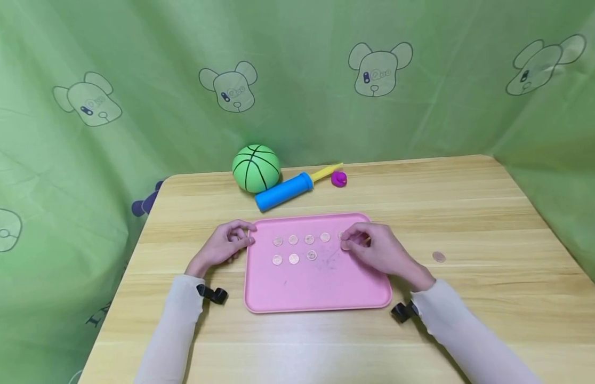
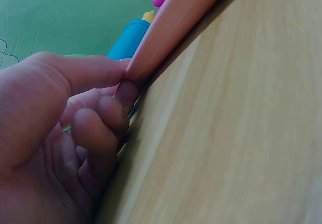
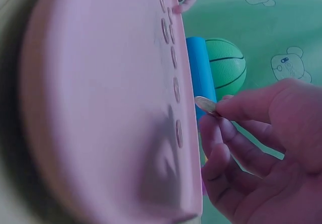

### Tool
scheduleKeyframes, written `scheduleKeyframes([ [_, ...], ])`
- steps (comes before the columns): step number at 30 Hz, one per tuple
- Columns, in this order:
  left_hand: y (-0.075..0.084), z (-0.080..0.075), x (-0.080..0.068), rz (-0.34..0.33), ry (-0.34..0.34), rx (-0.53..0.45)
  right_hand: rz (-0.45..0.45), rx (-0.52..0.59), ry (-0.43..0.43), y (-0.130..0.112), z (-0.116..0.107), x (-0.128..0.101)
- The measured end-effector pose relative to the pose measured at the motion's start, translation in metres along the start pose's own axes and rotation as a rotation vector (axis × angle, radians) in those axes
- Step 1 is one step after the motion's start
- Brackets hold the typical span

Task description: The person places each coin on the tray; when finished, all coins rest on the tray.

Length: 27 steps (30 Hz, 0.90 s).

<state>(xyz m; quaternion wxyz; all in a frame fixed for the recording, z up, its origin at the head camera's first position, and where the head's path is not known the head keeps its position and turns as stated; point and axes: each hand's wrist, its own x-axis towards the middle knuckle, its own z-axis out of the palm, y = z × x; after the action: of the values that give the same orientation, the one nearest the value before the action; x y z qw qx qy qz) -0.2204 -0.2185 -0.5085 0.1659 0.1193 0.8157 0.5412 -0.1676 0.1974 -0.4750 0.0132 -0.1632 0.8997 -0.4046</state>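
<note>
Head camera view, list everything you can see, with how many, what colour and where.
Flat pink plastic tray: one, pink, middle of the table.
Small round coins on the tray: at least seven lying flat, pale metallic, in two rows; a hand may hide more.
Loose coin: one, pale metallic, on the table right of the tray.
Green ball with black lines: one, green, far side of the table.
Blue hand pump with yellow tip: one, beside the ball.
Small magenta piece: one, near the pump's tip.
Wooden table: one, light wood.
Green printed cloth: backdrop.
Left hand: pinches the tray's left rim.
Right hand: pinches a coin.
</note>
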Motion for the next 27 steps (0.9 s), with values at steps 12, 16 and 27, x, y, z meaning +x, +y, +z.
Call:
scheduleKeyframes([
  [12,0.002,-0.001,-0.001,0.0,-0.002,0.006,0.003,0.08,-0.075,-0.009,0.015,0.011],
  [16,0.004,-0.001,-0.001,-0.004,-0.002,0.006,-0.004,0.108,-0.102,-0.01,0.017,0.012],
  [27,0.001,0.0,-0.001,-0.01,-0.001,0.004,0.019,0.076,-0.121,-0.015,0.022,0.012],
])
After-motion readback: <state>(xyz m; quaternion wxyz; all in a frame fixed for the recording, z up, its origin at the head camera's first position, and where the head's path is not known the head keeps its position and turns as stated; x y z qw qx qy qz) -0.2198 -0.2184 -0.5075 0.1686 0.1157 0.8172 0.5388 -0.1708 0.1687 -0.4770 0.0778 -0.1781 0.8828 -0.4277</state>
